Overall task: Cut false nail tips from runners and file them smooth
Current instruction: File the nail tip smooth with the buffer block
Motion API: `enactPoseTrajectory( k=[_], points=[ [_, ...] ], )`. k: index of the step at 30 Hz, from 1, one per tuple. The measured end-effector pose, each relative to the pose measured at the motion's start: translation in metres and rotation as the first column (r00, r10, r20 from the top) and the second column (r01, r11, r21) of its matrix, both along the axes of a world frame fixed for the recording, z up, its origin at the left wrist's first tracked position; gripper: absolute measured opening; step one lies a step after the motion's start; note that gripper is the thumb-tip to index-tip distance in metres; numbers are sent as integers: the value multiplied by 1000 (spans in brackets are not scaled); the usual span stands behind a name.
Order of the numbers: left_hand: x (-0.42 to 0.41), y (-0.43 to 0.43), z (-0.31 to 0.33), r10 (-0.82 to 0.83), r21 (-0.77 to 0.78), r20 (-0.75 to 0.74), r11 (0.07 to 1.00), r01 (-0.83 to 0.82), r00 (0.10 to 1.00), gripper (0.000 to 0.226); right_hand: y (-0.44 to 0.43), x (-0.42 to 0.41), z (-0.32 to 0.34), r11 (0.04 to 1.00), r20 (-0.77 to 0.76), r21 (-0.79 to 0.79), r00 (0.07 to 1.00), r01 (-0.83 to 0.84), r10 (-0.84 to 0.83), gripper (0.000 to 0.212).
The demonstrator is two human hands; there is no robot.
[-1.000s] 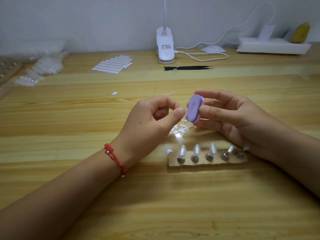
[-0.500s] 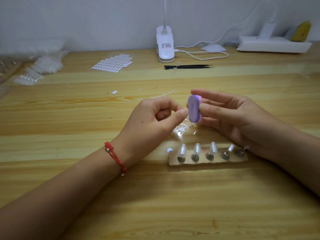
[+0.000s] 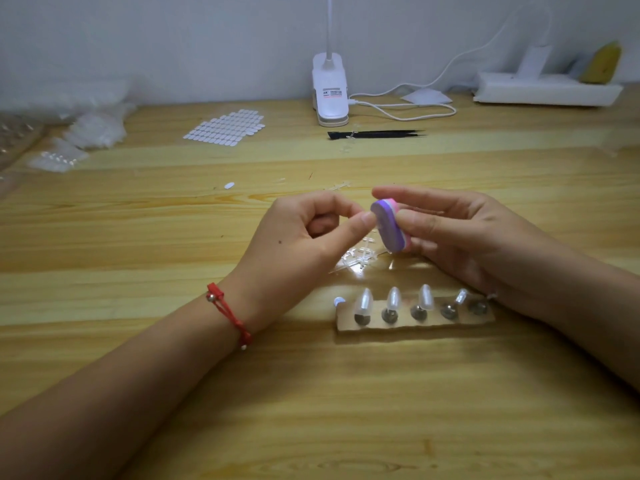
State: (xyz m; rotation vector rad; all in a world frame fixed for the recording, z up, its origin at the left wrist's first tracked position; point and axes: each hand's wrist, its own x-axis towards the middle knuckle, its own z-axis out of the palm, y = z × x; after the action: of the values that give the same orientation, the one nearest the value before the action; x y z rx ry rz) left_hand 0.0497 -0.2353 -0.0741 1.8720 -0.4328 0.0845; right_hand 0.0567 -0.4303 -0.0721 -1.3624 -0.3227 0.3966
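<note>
Where the cardboard strip (image 3: 412, 323) carries mounted nail tips (image 3: 363, 302) nearest the viewer, the left hand (image 3: 304, 237) pinches thumb to forefinger at the purple file block (image 3: 389, 227), which the right hand (image 3: 460, 237) grips; any pinched item is indiscernible. Cut runners (image 3: 360, 258) lie beneath, black tweezers (image 3: 377, 134) beyond.

Left wrist: red cord bracelet (image 3: 227, 311), doubled strand
Fittings: small silver bead; pale bead at knotted end
Forearms: bare
</note>
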Motion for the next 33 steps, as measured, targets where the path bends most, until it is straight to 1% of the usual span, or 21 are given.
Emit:
enactPoseTrajectory(
  k=[2,3,6,7,10,11,14,15,18,20,22,25,26,28,30,33],
  points=[
    [-1,-2,0,-51,56,4,997,51,999,11,0,0,0,1000,4,-1,1000,-1,1,31],
    [-1,-2,0,-57,56,8,997,56,998,11,0,0,0,1000,4,4,1000,-3,3,31],
    [0,0,0,14,-14,15,1000,-13,1000,13,0,0,1,1000,1,13,1000,-4,4,32],
    [0,0,0,23,-12,17,1000,-23,1000,13,0,0,1,1000,-1,6,1000,-4,4,32],
    [-2,-2,0,-40,75,28,996,38,999,12,0,-1,1,1000,-6,1,1000,2,-2,34],
    [-2,-2,0,-38,77,41,996,35,998,12,1,-1,1,1000,-7,7,1000,6,-6,34],
    [-1,-1,-1,50,9,60,999,-51,997,13,2,-2,1,1000,-5,6,1000,14,-14,32],
    [-1,-1,0,50,16,61,999,-51,997,13,2,-2,1,1000,-3,0,1000,15,-15,32],
    [-4,-3,0,-39,115,75,993,30,996,13,2,-2,2,1000,-11,17,1000,15,-15,33],
    [-3,-3,0,13,73,103,997,-21,995,13,2,-2,2,1000,-11,22,1000,19,-18,34],
    [-2,-1,0,73,19,93,997,-75,993,13,2,-2,2,1000,-8,7,1000,22,-22,33],
    [-4,-4,2,-11,106,94,994,0,995,12,2,-2,2,999,-17,16,999,29,-29,33],
    [-6,-4,2,-18,115,105,993,6,994,12,2,-2,2,999,-22,25,999,40,-39,33],
    [-5,-4,2,51,55,138,997,-60,989,14,2,-2,3,998,-26,31,998,59,-58,33],
    [-3,-2,2,103,11,127,994,-105,987,14,2,-2,3,998,-27,26,998,57,-57,32],
    [-3,-3,2,39,74,106,996,-47,994,13,2,-2,2,997,-44,39,997,69,-67,33]
  ],
)
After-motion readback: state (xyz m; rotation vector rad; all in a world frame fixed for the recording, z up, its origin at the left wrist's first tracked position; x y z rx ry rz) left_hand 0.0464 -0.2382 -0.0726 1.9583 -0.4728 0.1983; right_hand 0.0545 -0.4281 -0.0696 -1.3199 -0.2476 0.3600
